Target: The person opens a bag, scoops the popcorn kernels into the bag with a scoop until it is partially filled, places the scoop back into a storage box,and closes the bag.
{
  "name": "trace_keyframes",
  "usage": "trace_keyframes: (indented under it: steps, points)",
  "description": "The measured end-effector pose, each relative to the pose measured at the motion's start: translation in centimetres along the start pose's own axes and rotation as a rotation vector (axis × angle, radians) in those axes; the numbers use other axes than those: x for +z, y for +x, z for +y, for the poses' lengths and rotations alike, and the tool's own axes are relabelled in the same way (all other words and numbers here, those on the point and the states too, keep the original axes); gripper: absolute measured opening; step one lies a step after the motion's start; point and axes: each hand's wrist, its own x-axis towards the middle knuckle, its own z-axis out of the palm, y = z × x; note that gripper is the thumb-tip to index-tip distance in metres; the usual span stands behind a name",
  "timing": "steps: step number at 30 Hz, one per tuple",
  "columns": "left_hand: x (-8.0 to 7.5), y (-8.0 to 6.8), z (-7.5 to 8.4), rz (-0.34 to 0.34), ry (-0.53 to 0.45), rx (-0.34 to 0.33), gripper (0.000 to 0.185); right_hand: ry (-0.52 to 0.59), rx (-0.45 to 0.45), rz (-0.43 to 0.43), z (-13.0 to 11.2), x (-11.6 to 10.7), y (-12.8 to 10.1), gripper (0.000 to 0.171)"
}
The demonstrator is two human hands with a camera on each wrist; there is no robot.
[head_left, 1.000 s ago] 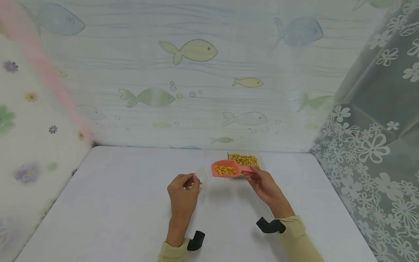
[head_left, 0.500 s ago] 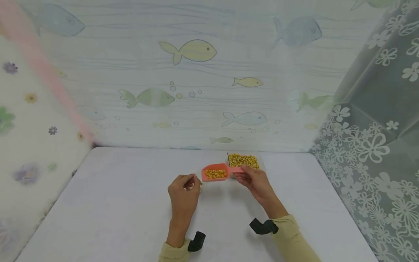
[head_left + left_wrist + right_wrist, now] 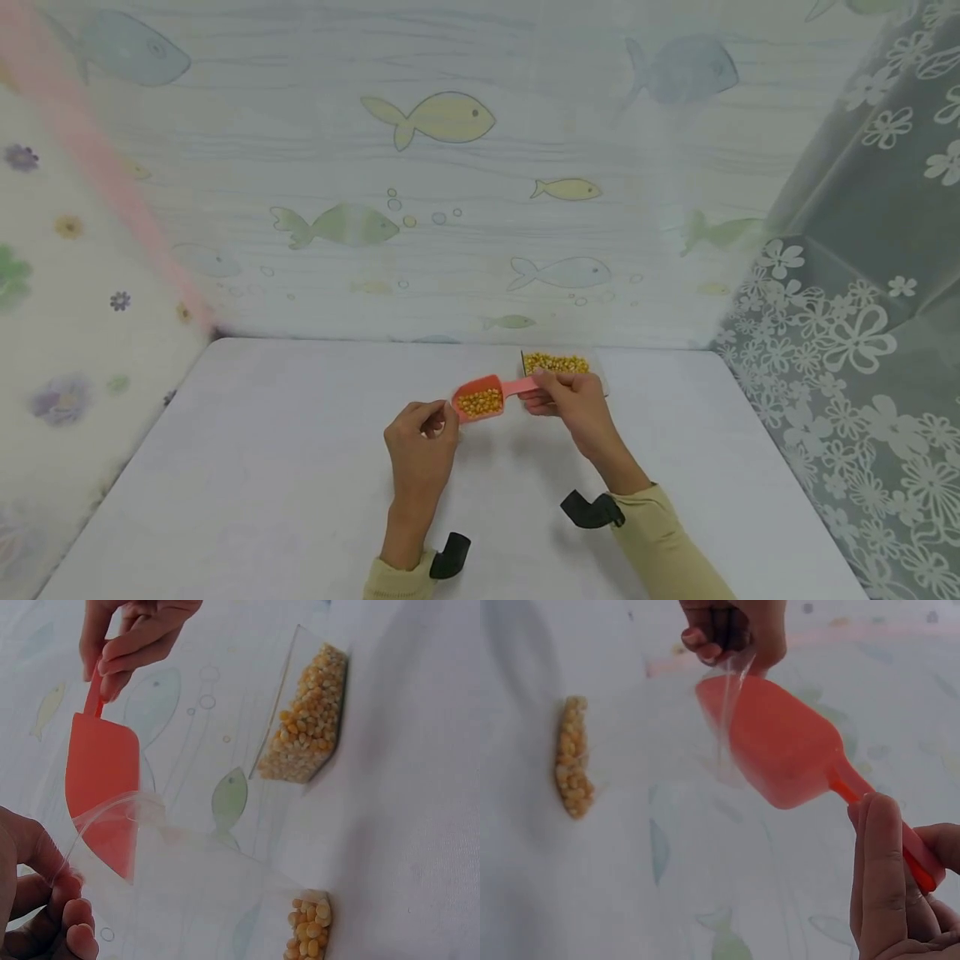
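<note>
My right hand pinches the handle of a pink-red scoop that carries corn kernels. The scoop's front lip sits inside the mouth of a clear plastic bag, as both wrist views show. My left hand pinches the rim of this bag between thumb and fingers. Some kernels lie at the bag's bottom, near the table. In the head view the bag is mostly hidden behind my left hand and the scoop.
Behind my right hand, a clear box filled with corn kernels stands on the white table. A curtain printed with fish hangs along the table's back edge.
My right hand has brought the loaded scoop leftward to the bag's mouth, and the scoop now tilts down toward its lip. My left hand stays in place.
</note>
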Motion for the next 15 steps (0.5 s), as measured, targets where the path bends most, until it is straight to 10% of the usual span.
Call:
trace_keyframes:
  steps: [15]
  points:
    - [0.0, -0.1, -0.2, 0.016, 0.009, 0.022, 0.007, -0.128, -0.161, -0.073, -2.1, 1.4, -0.4, 0.024]
